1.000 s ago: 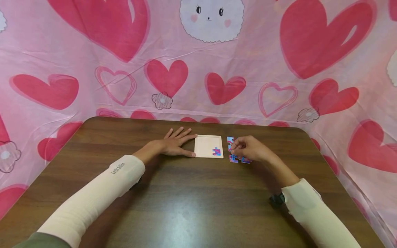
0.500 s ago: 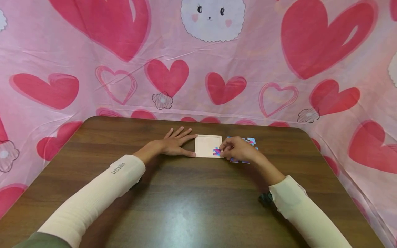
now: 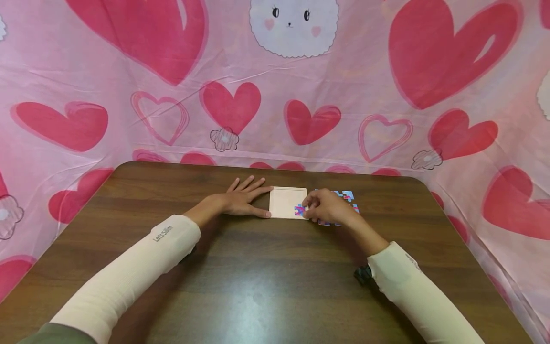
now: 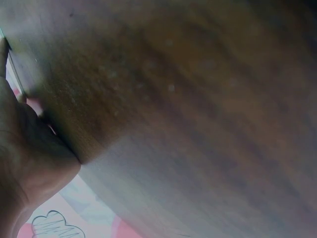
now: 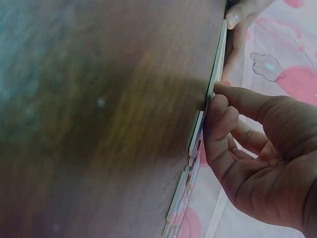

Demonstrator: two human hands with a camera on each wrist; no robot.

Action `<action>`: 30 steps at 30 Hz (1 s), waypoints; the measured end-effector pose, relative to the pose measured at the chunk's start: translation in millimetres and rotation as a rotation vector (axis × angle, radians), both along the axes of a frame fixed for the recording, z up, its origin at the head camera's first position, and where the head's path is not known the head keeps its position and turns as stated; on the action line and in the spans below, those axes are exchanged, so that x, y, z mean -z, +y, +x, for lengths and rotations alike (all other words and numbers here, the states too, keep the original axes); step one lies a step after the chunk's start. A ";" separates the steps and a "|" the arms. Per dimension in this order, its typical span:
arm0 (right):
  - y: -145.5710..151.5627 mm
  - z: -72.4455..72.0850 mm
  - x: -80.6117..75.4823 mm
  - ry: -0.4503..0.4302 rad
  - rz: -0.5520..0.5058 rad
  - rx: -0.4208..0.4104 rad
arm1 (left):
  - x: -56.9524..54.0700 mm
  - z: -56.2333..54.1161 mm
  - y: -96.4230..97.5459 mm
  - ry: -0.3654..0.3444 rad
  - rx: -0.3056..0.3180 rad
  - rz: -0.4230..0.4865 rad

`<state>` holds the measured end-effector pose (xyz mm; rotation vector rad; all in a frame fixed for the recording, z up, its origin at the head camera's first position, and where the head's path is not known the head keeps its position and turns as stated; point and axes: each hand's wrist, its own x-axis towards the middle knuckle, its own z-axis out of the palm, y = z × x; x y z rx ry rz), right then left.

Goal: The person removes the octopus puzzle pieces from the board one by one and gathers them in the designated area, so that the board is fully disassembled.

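Note:
A shallow pale wooden puzzle tray (image 3: 283, 200) lies flat at the far middle of the table. In its near right corner is a pink and blue jigsaw puzzle piece (image 3: 298, 210). My left hand (image 3: 244, 201) rests on the table with fingers spread, thumb and index fingertip against the tray's left side. At the tray's right rim, my right hand (image 3: 328, 206) has its fingers curled, thumb and index pinching at the right side of the puzzle piece. The right wrist view shows the thumb (image 5: 242, 101) at the rim of the tray; the fingertips' inner side is partly hidden.
Several loose puzzle pieces (image 3: 347, 196) lie right of the tray, partly covered by my right hand. The brown wooden table (image 3: 240, 267) reaches back to a pink cloth (image 3: 266, 71) printed with hearts.
My right hand has moved left from the loose pieces to the tray's right rim, shifting only slightly in the last half second. My left hand and the tray have stayed put.

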<state>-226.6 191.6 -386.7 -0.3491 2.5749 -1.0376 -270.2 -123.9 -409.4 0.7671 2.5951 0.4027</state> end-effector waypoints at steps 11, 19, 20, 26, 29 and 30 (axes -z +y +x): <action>-4.4 -0.4 -0.9 0.021 0.023 0.021 | 2.5 -1.5 -0.8 0.002 -0.001 0.003; -5.0 0.5 -3.4 0.031 0.037 0.021 | 6.5 -4.7 -1.7 -0.017 -0.007 0.026; -5.1 0.4 -3.4 0.027 0.033 0.023 | 5.2 -3.6 -1.7 -0.018 -0.005 0.028; -4.9 0.6 -2.7 0.009 -0.003 0.036 | 1.8 0.0 -1.0 0.002 0.006 0.010; -4.6 0.7 -2.1 0.022 -0.003 0.045 | 1.0 1.3 -0.5 0.004 0.006 0.007; -4.3 0.6 -1.8 0.032 0.003 0.043 | 0.7 1.5 -0.2 0.005 0.006 0.007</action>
